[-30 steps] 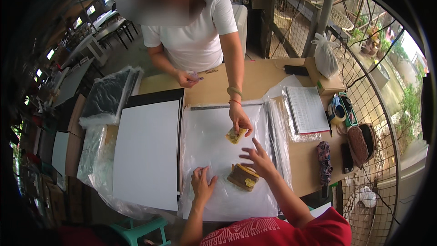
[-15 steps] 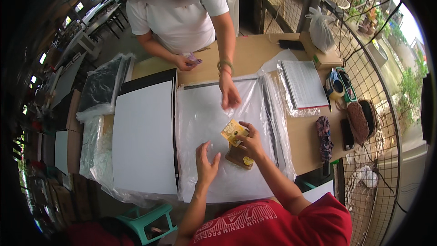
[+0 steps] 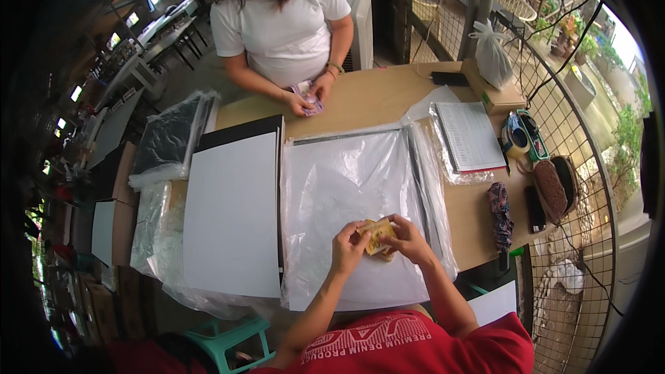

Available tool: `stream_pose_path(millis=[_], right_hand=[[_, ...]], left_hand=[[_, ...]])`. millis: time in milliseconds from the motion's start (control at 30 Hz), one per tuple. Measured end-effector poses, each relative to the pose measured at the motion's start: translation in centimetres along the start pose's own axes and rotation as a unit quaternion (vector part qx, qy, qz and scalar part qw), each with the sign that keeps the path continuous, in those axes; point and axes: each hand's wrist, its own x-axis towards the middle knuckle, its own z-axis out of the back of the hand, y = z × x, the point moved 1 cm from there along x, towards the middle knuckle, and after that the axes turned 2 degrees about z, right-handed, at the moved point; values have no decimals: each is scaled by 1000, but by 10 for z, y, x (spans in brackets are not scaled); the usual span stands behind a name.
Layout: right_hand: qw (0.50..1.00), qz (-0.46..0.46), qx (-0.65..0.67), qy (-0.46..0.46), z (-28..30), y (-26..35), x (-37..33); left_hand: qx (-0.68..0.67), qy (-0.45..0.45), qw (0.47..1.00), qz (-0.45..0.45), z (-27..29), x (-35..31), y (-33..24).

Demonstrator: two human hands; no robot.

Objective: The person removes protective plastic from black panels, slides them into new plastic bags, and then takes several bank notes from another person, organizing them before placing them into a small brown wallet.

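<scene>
Yellow banknote (image 3: 379,237): in hand, outside any container, above the plastic-wrapped board (image 3: 339,173).
Left hand (image 3: 349,244): fingers pinching the banknote's left side.
Right hand (image 3: 407,237): fingers pinching the right side.
Small pouch (image 3: 388,257): under the banknote, mostly hidden; contents impossible to tell.
White plastic bag (image 3: 493,64): knotted, contents unclear.
Purple banknotes (image 3: 309,97): in the co-worker's hands (image 3: 323,88).

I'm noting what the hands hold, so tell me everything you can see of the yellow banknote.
The yellow banknote looks thin and papery, with darker printed patches too small to make out. It is held at its sides by the left hand and the right hand, which hide parts of it. It lies slanted in view above the plastic-wrapped white sheet, partly covering a small tan pouch; whether it touches the pouch or is folded, I cannot tell.
</scene>
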Motion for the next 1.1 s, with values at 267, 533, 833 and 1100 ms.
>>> stream_pose_path(millis=[267,533,833,1100], right_hand=[[996,-22,79,46,-34,-17,-4],[990,47,-90,101,-85,-36,15],[923,186,-331,59,-124,27,-7],[993,121,-6,-7,-128,3,-18]], left_hand=[[-186,81,975,85,48,-42,-7],[-233,24,967,101,91,-83,-14],[29,-56,998,3,129,-70,-40],[-94,-6,996,-6,131,-65,-52]])
